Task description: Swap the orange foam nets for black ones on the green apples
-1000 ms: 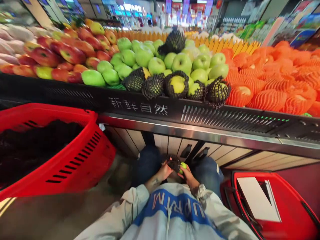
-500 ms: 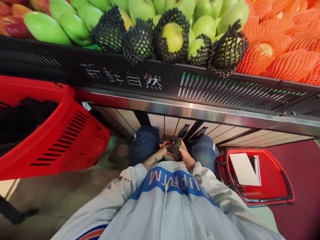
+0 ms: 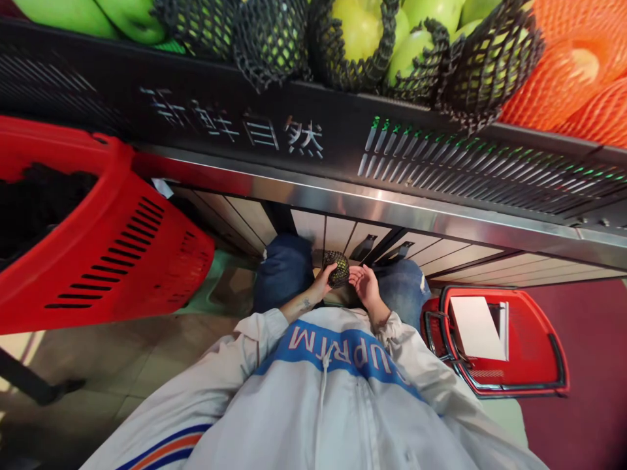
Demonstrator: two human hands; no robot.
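Note:
Between my knees, my left hand (image 3: 323, 282) holds a green apple (image 3: 339, 269) wrapped in a black foam net. The fingers curl round its left side, and the net covers most of the fruit. Just to the right, my right hand (image 3: 365, 285) is empty, its fingers apart and slightly bent near the apple. Above, along the front edge of the display, sit green apples in black nets (image 3: 269, 42), one with its yellow-green top showing (image 3: 360, 29).
The black display edge (image 3: 210, 124) with a metal strip (image 3: 294, 189) runs across in front. A large red basket (image 3: 166, 261) stands left, holding black stuff. At right, a red shopping basket (image 3: 531, 346) contains a white box (image 3: 480, 328). Orange-netted fruit (image 3: 578, 85) lies upper right.
My right hand has come off the netted apple and opened to its right. The apple now rests in my left hand alone. The view has shifted, with the display higher in the picture.

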